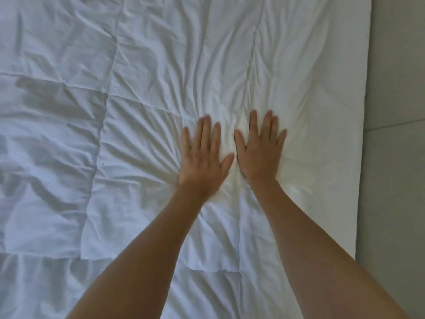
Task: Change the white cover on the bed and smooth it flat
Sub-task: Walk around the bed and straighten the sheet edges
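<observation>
The white cover [161, 65] lies spread over the bed and fills most of the view. It is creased, with wrinkles fanning out from my hands. My left hand [203, 155] presses flat on the cover with straight, spread fingers. Just to its right, my right hand [261, 148] lies palm down on the cover, fingers straight and spread, thumb almost touching the left thumb. Both bare forearms reach in from the bottom edge. A folded or layered edge of the fabric runs across the cover below my left arm.
The bed's right edge [363, 134] runs top to bottom at the far right. Beyond it is a grey tiled floor [395, 157]. The cover's left part is in blue-grey shade with deeper creases.
</observation>
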`<state>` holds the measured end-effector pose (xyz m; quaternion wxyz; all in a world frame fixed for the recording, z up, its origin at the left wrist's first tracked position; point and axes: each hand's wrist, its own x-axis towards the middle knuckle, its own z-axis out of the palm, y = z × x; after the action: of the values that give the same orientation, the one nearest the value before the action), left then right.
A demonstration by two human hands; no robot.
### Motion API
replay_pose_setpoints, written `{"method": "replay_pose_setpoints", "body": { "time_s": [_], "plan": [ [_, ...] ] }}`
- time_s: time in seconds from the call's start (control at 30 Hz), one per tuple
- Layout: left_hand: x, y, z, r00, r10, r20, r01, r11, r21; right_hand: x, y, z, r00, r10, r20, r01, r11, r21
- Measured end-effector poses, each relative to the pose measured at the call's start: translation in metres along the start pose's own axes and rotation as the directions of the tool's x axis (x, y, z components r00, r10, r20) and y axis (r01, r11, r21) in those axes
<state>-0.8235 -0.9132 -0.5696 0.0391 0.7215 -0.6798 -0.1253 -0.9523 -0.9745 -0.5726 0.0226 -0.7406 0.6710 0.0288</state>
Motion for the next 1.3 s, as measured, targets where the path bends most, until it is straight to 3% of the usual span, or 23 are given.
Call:
{"method": "replay_pose_setpoints", "body": {
  "time_s": [0.1,0.17,0.27,0.37,0.53,0.7,0.8,0.87,1.0,1.13,1.2,1.3],
  "plan": [
    [-0.075,0.044,0.014,0.999,0.013,0.042,-0.008,0.994,-0.110,-0.050,0.023,0.006,0.964,0.258,-0.061,-0.256,0.966,0.036],
    [-0.121,0.067,0.021,0.997,-0.006,0.079,0.016,0.992,-0.126,-0.075,0.037,0.010,0.932,0.347,-0.103,-0.337,0.936,0.103],
    [-0.191,0.092,0.027,0.997,0.024,0.076,-0.014,0.993,-0.118,-0.088,0.054,0.005,0.949,0.285,-0.134,-0.269,0.955,0.126],
    [-0.238,0.101,0.031,0.998,0.056,0.030,-0.052,0.992,-0.118,-0.092,0.062,-0.010,0.959,0.275,-0.072,-0.258,0.949,0.182],
    [-0.203,0.089,0.036,0.964,0.230,-0.135,-0.239,0.970,-0.051,-0.093,0.071,-0.026,1.000,0.018,-0.021,-0.014,0.980,0.201],
    [-0.212,0.119,0.022,0.977,0.202,-0.063,-0.210,0.962,-0.173,-0.103,0.107,-0.032,0.991,-0.133,-0.015,0.134,0.975,0.176],
    [-0.244,0.151,0.013,0.974,0.228,0.016,-0.210,0.921,-0.329,-0.121,0.136,-0.032,0.977,-0.189,-0.095,0.194,0.980,0.048],
    [-0.257,0.156,0.016,0.961,0.259,0.096,-0.213,0.916,-0.340,-0.134,0.147,-0.031,0.975,-0.188,-0.121,0.186,0.982,-0.021],
    [-0.274,0.145,0.015,0.944,0.207,0.255,-0.170,0.972,-0.162,-0.163,0.135,-0.037,0.995,-0.101,-0.005,0.100,0.993,-0.067],
    [-0.302,0.136,-0.036,0.824,0.252,0.507,-0.218,0.968,-0.127,-0.218,0.118,-0.057,0.969,-0.090,0.229,0.104,0.993,-0.053],
    [-0.307,0.111,-0.069,0.801,0.220,0.557,-0.191,0.975,-0.111,-0.244,0.109,-0.075,0.911,-0.073,0.406,0.086,0.996,-0.015],
    [-0.315,0.064,-0.136,0.814,0.043,0.580,-0.043,0.999,-0.015,-0.270,0.095,-0.113,0.748,-0.052,0.661,0.104,0.994,-0.040]
  ]
}}
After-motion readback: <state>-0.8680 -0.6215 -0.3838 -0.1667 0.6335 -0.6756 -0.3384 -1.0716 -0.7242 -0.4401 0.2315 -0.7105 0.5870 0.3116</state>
